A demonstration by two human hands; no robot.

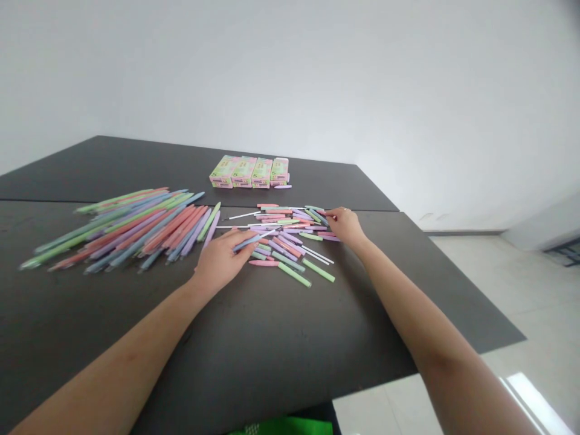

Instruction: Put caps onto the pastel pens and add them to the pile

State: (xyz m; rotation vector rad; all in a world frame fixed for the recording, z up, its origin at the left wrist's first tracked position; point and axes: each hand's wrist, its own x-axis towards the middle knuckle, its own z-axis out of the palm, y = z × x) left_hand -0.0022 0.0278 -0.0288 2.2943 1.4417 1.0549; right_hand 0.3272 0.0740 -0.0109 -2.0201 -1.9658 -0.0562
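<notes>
My left hand point(220, 260) is closed around a light blue pen barrel point(248, 243), with a thin pale stick, like a refill, at its far end. Under and beyond it spreads a loose heap of pastel pen parts point(290, 246) in green, pink, purple and blue. Several thin white refills point(317, 254) lie among them. At the heap's right edge my right hand point(344, 222) has its fingers pinched together on a small pink pen part point(321, 212), mostly hidden by the fingertips.
On the left lies a large fanned pile of longer pastel pens point(136, 226). Small pink and green boxes point(242, 172) stand in a row at the back, with a purple piece point(283, 186) before them. Two dark tables point(254, 338) meet at a seam; a white wall rises behind.
</notes>
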